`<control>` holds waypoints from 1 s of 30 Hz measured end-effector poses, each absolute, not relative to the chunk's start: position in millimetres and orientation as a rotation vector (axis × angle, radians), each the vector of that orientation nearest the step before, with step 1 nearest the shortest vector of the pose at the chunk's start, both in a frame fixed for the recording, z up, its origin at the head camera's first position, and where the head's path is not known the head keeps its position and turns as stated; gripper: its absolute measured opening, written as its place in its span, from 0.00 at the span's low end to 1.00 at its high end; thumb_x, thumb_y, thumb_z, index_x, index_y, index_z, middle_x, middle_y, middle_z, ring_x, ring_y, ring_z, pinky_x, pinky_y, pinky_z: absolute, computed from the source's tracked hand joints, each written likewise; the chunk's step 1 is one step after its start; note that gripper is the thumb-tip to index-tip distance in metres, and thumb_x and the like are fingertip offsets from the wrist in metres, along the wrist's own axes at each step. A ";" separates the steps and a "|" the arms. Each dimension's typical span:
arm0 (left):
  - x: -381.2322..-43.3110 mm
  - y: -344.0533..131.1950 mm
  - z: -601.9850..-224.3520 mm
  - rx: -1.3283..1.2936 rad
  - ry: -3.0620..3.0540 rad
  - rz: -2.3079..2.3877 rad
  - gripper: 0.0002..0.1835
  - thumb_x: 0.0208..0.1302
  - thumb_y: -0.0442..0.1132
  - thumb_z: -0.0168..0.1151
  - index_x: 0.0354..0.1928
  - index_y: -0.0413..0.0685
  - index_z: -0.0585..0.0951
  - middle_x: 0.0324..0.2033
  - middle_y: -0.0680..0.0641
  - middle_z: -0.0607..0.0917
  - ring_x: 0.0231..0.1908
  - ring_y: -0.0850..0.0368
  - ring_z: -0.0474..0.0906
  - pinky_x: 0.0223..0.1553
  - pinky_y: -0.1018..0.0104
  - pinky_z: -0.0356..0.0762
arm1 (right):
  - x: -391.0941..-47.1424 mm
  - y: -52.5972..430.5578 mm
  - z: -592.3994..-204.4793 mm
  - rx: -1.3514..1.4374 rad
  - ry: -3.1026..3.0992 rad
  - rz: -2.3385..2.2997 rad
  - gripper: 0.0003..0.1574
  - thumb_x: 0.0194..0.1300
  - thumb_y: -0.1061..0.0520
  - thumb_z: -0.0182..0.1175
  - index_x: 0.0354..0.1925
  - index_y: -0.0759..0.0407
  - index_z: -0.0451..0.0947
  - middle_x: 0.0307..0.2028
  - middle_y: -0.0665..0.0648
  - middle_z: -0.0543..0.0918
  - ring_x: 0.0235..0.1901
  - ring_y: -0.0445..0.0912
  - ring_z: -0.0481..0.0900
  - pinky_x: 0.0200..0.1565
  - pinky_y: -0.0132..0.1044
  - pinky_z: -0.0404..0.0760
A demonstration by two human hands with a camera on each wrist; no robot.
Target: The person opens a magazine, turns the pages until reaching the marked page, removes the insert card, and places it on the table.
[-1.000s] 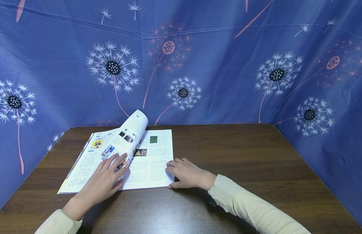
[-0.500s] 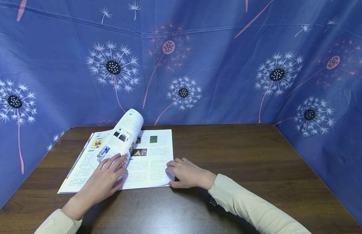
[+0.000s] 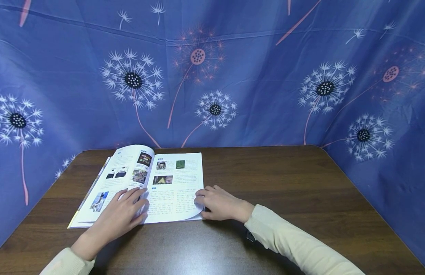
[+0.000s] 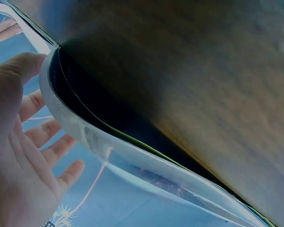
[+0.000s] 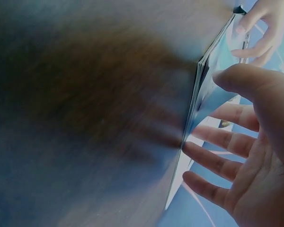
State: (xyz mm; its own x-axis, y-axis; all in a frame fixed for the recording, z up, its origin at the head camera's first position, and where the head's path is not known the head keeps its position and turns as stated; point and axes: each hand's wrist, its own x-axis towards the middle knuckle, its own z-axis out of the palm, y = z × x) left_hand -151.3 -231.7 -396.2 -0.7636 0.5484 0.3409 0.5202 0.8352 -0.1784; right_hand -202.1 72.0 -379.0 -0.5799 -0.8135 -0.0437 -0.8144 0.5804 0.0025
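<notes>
An open magazine lies left of centre on the table, with printed text and small photos on its pages. My left hand rests over the lower left page near the spine, fingers spread; the left wrist view shows that hand by the magazine's curved lower edge. At the right margin, my right hand touches the right page, whose lower corner curls up beside the thumb. The right wrist view shows this hand with fairly straight fingers along the page edges; the exact thumb contact is unclear.
The brown wooden table extends to the right of the magazine. Behind it and along both sides hangs a blue cloth with a dandelion print. A dark band shows under the right sleeve.
The rolled-up leaf has swung left and now lies on the left side under my left hand. The right page's lower corner has curled up by my right thumb. Both hands have barely moved.
</notes>
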 end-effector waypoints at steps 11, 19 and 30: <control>-150.0 -230.9 -398.2 -0.746 -2.692 0.092 0.21 0.53 0.56 0.62 0.44 0.51 0.80 0.51 0.44 0.79 0.50 0.44 0.75 0.50 0.46 0.70 | -206.9 72.5 -380.9 -1.459 2.785 -0.004 0.21 0.59 0.49 0.58 0.52 0.51 0.76 0.53 0.51 0.77 0.50 0.44 0.74 0.50 0.40 0.73; -150.3 -230.3 -398.9 -0.733 -2.687 0.064 0.30 0.49 0.66 0.60 0.44 0.51 0.80 0.49 0.45 0.80 0.48 0.44 0.75 0.48 0.47 0.71 | -209.4 71.4 -382.8 -1.472 2.816 -0.054 0.18 0.60 0.50 0.57 0.48 0.51 0.77 0.49 0.50 0.80 0.46 0.43 0.76 0.45 0.38 0.74; -150.8 -230.3 -401.1 -0.744 -2.672 0.087 0.34 0.44 0.69 0.60 0.45 0.50 0.79 0.47 0.45 0.81 0.47 0.44 0.75 0.47 0.47 0.71 | -210.5 70.6 -382.4 -1.448 2.838 -0.132 0.17 0.62 0.49 0.56 0.47 0.51 0.78 0.46 0.49 0.82 0.44 0.41 0.77 0.46 0.37 0.74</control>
State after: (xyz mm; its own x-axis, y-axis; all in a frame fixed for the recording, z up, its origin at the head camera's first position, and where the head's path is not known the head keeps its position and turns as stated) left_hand -150.8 -230.3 -401.1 -0.7946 0.5105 0.3287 0.4881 0.8590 -0.1545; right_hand -210.5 70.6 -382.4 -0.5868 -0.8059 0.0790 -0.8097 0.5845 -0.0523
